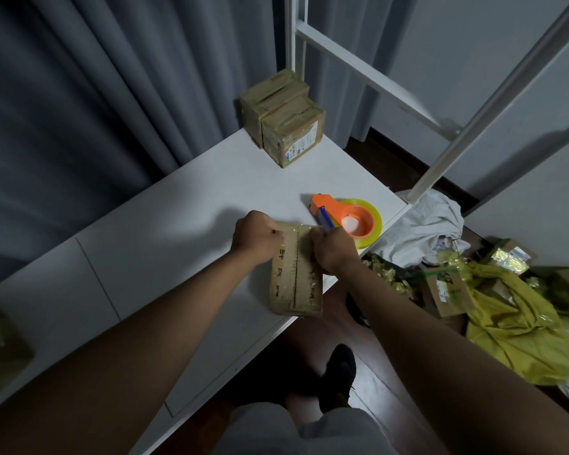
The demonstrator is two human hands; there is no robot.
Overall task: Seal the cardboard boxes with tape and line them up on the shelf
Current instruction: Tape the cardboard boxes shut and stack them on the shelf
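A flat cardboard box point(294, 284) lies at the front edge of the white shelf board point(165, 231), its top glossy with clear tape and marked with black writing. My left hand point(255, 236) grips its far left corner with curled fingers. My right hand point(334, 249) grips its far right corner. Just beyond my right hand lies an orange tape dispenser point(345, 216) with a yellowish roll. Two taped boxes point(283, 116) stand side by side at the board's far corner.
White shelf posts point(467, 126) rise at the back and right. On the floor to the right lie more boxes point(447, 290), yellow bags point(519, 320) and a white cloth point(421, 224). Grey curtains hang behind. My foot point(337, 376) stands below the board's edge.
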